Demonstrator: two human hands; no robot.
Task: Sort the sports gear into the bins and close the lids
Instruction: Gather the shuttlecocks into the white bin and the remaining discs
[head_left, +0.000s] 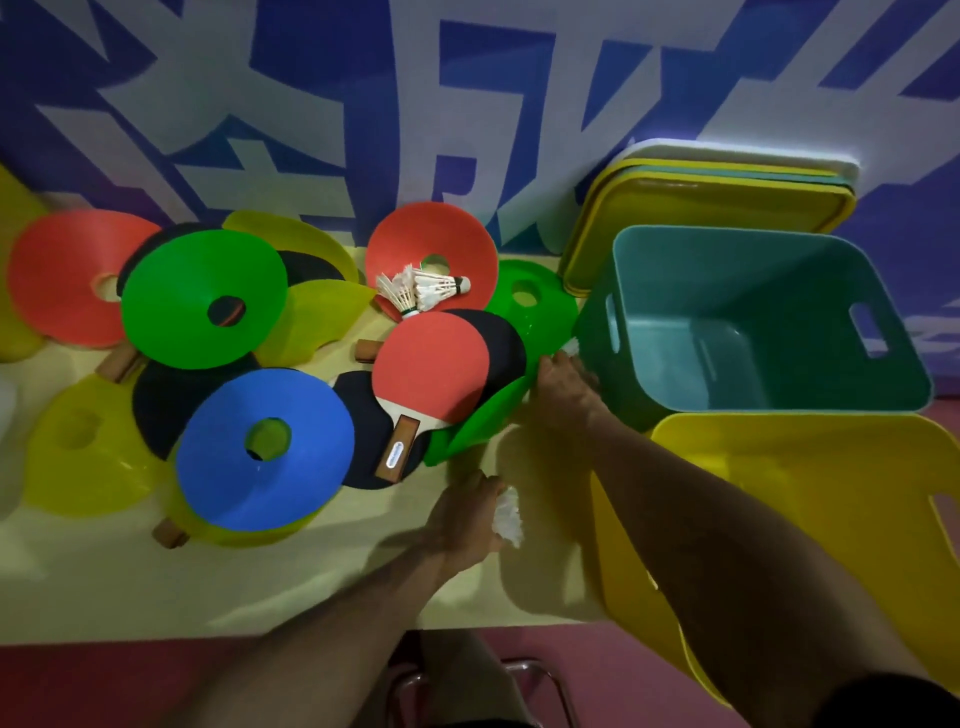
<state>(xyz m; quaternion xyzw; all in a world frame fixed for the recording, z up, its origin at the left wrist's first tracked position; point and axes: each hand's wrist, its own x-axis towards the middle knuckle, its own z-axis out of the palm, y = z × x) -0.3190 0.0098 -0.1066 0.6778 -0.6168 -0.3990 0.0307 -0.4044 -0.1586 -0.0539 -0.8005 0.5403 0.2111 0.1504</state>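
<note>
My left hand (470, 522) grips a white shuttlecock (508, 516) low over the pale table. My right hand (563, 387) holds another white shuttlecock (573, 347) beside the outer wall of the teal bin (852, 395), which stands open with nothing in it. A yellow bin (831, 499) stands open in front of it. Two more shuttlecocks (423, 288) lie on a red disc cone (431, 234). A red table-tennis paddle (431, 379) lies on black paddles and a green cone (535, 306).
Green (202, 299), blue (265, 447), red (62, 275) and yellow (88, 457) disc cones with more paddles cover the table's left half. Stacked lids (711, 202) lean on the wall behind the bins. A metal stool (524, 675) stands below the table edge.
</note>
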